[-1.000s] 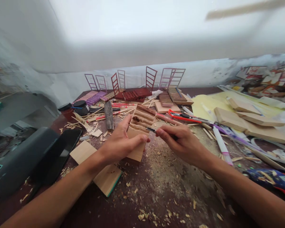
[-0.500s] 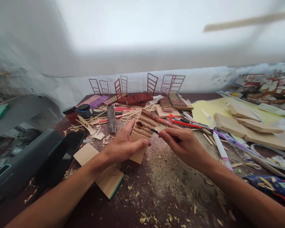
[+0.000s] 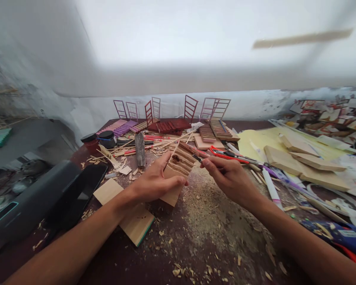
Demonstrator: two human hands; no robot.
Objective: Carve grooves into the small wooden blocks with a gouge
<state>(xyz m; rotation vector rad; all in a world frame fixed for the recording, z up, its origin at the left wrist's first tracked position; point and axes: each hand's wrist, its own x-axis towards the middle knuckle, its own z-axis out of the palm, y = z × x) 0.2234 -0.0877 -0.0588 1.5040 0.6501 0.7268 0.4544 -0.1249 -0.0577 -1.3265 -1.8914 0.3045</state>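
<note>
My left hand is closed around a small wooden block, thumb across its near part. Brown, ridged grooves and a dark knot mark the block's upper face; its lower part is plain pale wood. Pinched in my right hand is a small carving tool with a dark narrow blade; the fingers hide most of its handle. The blade tip is at the block's upper right edge; whether it touches the wood I cannot tell. Beneath my left forearm lies a flat pale board with a green edge.
Wood shavings litter the dark table. Behind the block are a red utility knife, a grey wooden stick, two jars and small ladder-like frames. Pale wood pieces lie right; a black phone lies left.
My right hand has drawn slightly up and to the right, bringing the blade from the block's grooved face to its upper right edge. My left hand keeps its hold on the block.
</note>
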